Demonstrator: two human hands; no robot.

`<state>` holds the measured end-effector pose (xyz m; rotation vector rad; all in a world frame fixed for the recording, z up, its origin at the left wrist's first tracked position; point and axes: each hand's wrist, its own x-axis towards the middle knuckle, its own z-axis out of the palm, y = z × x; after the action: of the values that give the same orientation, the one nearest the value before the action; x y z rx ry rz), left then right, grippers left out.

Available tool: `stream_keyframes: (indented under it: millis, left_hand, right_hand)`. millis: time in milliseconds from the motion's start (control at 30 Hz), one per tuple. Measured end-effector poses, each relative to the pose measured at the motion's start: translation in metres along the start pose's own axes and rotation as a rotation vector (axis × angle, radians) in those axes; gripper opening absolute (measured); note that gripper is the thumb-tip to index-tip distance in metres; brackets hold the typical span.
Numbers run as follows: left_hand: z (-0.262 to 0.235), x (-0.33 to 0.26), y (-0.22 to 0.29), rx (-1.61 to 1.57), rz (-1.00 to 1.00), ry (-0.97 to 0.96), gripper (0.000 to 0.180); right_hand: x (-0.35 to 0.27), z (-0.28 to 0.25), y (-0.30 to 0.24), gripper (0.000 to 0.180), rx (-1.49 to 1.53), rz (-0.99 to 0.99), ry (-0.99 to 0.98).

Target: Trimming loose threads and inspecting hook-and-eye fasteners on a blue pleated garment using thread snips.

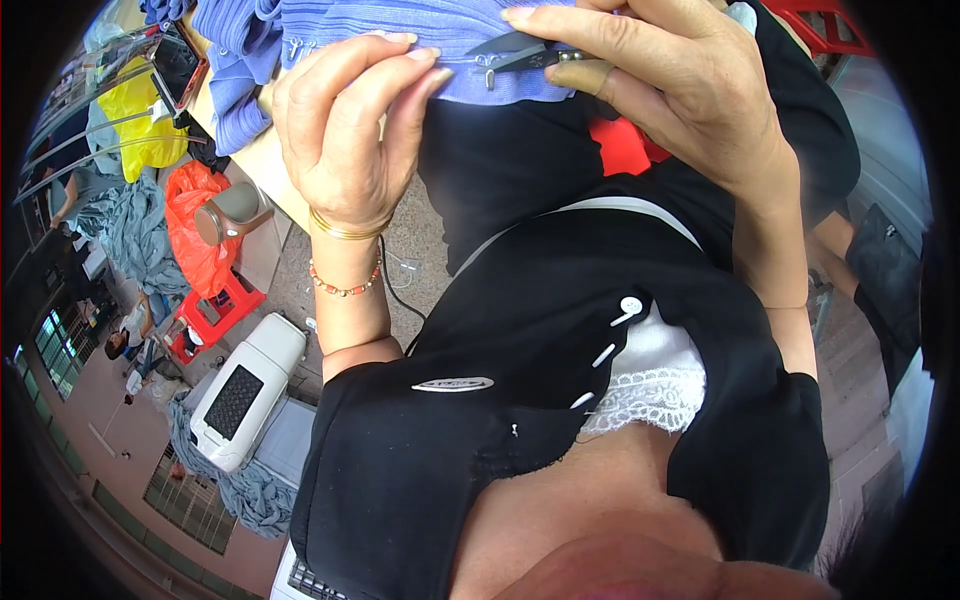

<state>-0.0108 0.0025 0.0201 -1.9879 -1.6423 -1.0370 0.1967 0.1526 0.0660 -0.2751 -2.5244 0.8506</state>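
Observation:
Across the top of the head view lies a blue ribbed knit garment [340,20], reaching to the edge above my lap. My right hand [690,90] grips small black thread snips [515,55] between thumb and fingers. Their blades point left, over the garment's edge. A small metal piece [489,78] shows just under the blades. My left hand [350,120] is raised to the left of the blade tips, its thumb and fingertips drawn together. Anything between those fingertips is too small to make out.
To the left stand a white sewing machine [248,395], a red stool [222,315] and a brown-and-grey cup [233,213] by a red plastic bag [188,190]. A yellow bag [140,120], a phone-like device [178,68] and heaped grey-blue cloth [130,225] lie farther off. Other people are in the background.

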Motion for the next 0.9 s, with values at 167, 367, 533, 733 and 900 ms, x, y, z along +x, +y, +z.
stream_keyframes:
  millis: [167,367,533,733,900]
  left_hand:
    - [0.0,0.0,-0.002,-0.012,0.001,0.024,0.02]
    - [0.004,0.007,0.003,-0.071,-0.03,0.075,0.017]
    - [-0.001,0.009,0.011,-0.127,-0.079,0.069,0.015]
    - [-0.012,0.016,0.03,-0.195,-0.029,-0.076,0.022]
    - [-0.001,0.017,0.03,-0.103,0.059,-0.053,0.03]
  right_hand:
    - [0.002,-0.001,-0.003,0.035,-0.015,-0.001,-0.008]
    - [0.004,-0.001,-0.002,0.031,-0.018,-0.026,0.001]
    - [0.002,-0.001,-0.001,0.029,-0.044,-0.038,0.023]
    - [-0.006,0.003,0.023,0.033,0.191,-0.005,0.208]
    - [-0.019,0.0,0.044,0.032,0.176,0.046,0.327]
